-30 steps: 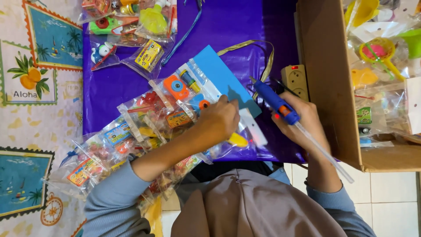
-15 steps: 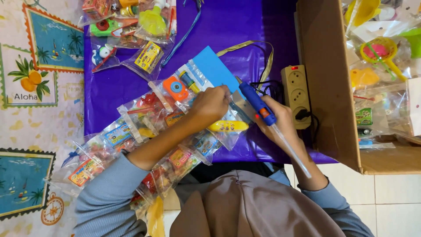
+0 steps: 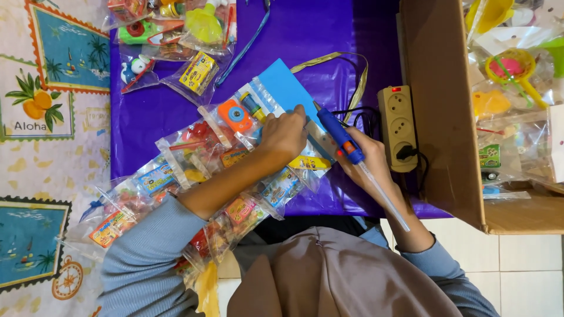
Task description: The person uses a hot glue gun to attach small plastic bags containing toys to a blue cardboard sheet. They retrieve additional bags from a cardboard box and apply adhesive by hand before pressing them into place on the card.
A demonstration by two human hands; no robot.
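Blue glue gun [image 3: 339,136] gripped in my right hand [image 3: 369,161], I'm gluing; left hand [image 3: 286,134] fingers are pressing the blue card [image 3: 283,88], needing steady pressure.

We see white tiled floor [image 3: 529,270] btm right, a purple sheet [image 3: 329,23] spread over it, a patterned tropical-print mat [image 3: 53,164] at left, cardboard box [image 3: 440,117] at right.
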